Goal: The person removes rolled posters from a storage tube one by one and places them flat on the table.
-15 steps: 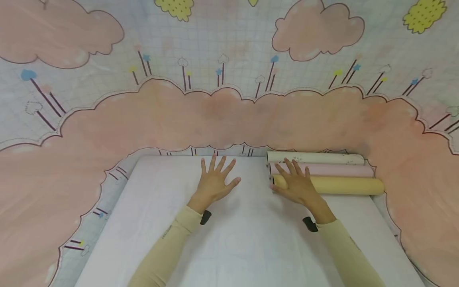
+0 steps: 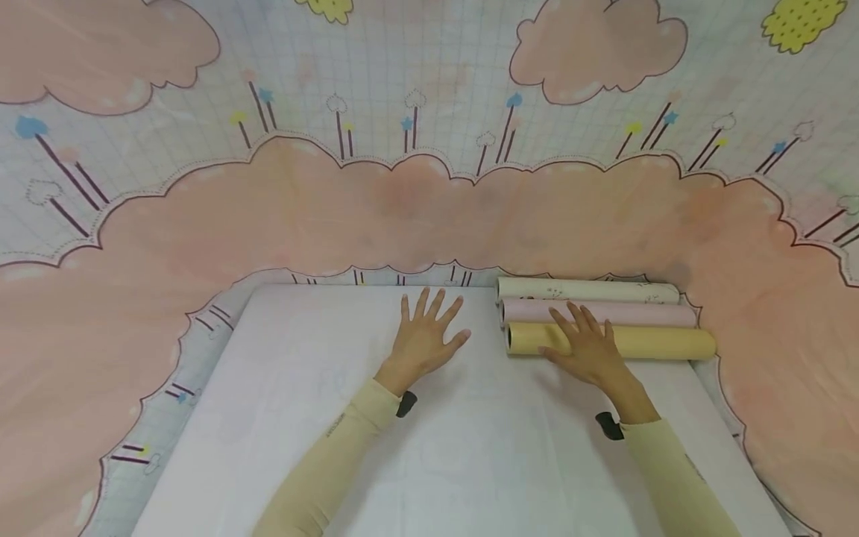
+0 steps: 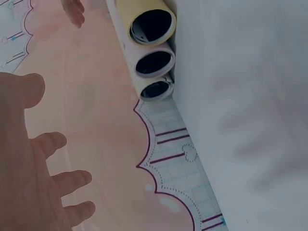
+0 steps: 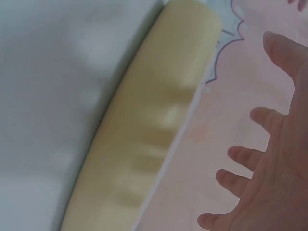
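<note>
Three rolls lie side by side at the back right of a white tabletop (image 2: 483,440): a yellow roll (image 2: 671,343) in front, a pale pink roll (image 2: 651,313) in the middle and a cream patterned roll (image 2: 584,289) behind. Their hollow ends show in the left wrist view. My right hand (image 2: 587,349) hovers over the yellow and pink rolls, fingers spread, casting finger shadows on the yellow roll (image 4: 144,115) in the right wrist view. To the left of the rolls, my left hand (image 2: 423,341) is held above the white surface with its fingers spread, holding nothing.
A backdrop (image 2: 403,209) printed with peach clouds and small sticks surrounds the tabletop at the back and both sides. The rolls reach the tabletop's back right corner. Both forearms wear beige sleeves (image 2: 678,477), with a dark device (image 2: 609,426) under the right wrist.
Both spread hands have shifted to the right, the right hand sliding along above the rolls away from their left ends. The rolls lie as before; the head view has tilted slightly.
</note>
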The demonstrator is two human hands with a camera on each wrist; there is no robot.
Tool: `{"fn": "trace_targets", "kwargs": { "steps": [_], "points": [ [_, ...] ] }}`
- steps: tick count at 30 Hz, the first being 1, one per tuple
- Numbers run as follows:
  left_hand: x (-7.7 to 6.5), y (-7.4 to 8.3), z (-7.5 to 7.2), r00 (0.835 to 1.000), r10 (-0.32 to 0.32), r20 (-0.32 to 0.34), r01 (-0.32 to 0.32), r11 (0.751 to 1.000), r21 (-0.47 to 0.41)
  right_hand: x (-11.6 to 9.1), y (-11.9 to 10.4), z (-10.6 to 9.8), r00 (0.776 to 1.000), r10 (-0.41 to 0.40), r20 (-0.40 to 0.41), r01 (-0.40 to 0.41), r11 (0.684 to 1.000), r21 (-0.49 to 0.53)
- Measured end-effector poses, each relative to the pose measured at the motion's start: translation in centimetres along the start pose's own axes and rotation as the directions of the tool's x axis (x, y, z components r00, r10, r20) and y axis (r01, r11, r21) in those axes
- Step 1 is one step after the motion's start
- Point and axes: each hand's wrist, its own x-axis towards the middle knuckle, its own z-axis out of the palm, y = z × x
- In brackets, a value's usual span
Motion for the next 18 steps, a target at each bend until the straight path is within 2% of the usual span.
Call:
{"fn": "trace_targets", "kwargs": {
  "steps": [6,11,18],
  "points": [
    [0.3,1.3,0.6,0.999,0.023,0.024,-0.023,1.0,-0.009,-1.1,1.8,0.2,1.0,0.026,-0.004,-0.026,0.999,0.046],
    [0.6,2.6,1.3,0.998,0.063,0.019,-0.063,0.998,-0.016,-1.8,3.4,0.4,0.999,0.05,-0.019,-0.049,0.997,0.06],
    [1.7,4.5,1.8,0.994,0.109,0.018,-0.11,0.994,0.007,-2.2,5.2,0.2,0.997,0.047,-0.053,-0.044,0.997,0.056]
  ]
}}
